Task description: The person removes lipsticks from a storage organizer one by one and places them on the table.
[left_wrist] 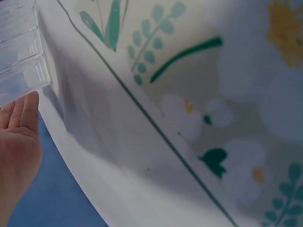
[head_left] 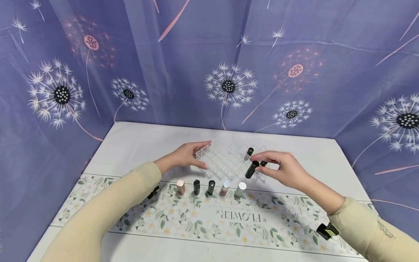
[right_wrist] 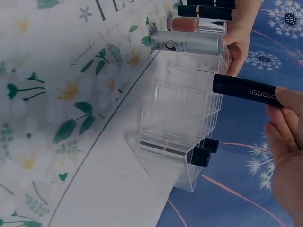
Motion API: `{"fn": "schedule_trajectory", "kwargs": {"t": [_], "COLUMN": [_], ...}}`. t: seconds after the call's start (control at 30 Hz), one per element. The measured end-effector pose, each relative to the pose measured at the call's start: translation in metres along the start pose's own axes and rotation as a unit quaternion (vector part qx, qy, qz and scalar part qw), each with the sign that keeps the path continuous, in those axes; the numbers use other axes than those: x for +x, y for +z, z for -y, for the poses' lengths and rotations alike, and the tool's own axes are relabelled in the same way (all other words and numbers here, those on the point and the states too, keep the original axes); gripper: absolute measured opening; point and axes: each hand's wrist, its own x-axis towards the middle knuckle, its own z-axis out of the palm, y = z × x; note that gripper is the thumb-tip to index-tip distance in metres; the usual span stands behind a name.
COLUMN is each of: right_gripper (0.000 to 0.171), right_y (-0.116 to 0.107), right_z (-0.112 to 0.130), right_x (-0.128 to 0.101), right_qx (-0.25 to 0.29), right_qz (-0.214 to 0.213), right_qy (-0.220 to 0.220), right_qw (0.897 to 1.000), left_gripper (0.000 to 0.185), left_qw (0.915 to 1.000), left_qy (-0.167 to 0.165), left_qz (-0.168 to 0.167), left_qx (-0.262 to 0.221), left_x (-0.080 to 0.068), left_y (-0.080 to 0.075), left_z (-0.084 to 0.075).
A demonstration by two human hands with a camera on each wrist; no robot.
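Observation:
A clear acrylic lipstick organizer point(head_left: 222, 162) with many small compartments stands on the white table. My left hand point(head_left: 187, 154) holds its left end, thumb at the front and fingers at the back; the left wrist view catches some of these fingers point(left_wrist: 24, 111) against the clear wall. In my right hand point(head_left: 286, 169), thumb and fingers pinch a black lipstick tube point(right_wrist: 246, 91), tilted over the organizer's right part and apart from it. Two dark-capped lipsticks stand in compartments at the right end, one point(head_left: 249, 153) farther back, the other point(head_left: 263, 163) partly hidden by my right hand.
A row stands in front of the organizer: a rose-gold lipstick point(head_left: 180, 186), two black ones point(head_left: 196, 187), a clear-and-pink one point(head_left: 225, 187) and a silver one point(head_left: 240, 189). Under them runs a floral table runner point(head_left: 183, 218). A blue dandelion-print curtain point(head_left: 183, 72) encloses the table.

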Motion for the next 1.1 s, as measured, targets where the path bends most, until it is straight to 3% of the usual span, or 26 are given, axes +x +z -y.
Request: {"fn": "schedule_trajectory", "kwargs": {"t": [0.4,1.1], "right_gripper": [0.044,0.043], "right_y": [0.005,0.035], "right_z": [-0.004,-0.017], "right_x": [-0.024,-0.049], "right_qx": [0.009,0.024], "right_qz": [0.005,0.011], "right_qy": [0.010,0.022], "right_qw": [1.000,0.999], "left_gripper": [0.102,0.103], "left_qw": [1.0000,1.0000], "left_qy": [-0.004,-0.004], "left_qz": [-0.004,-0.001], "left_qx": [0.007,0.007], "left_x": [-0.001,0.001], "left_y": [0.000,0.001], "left_z": [-0.001,0.002]}}
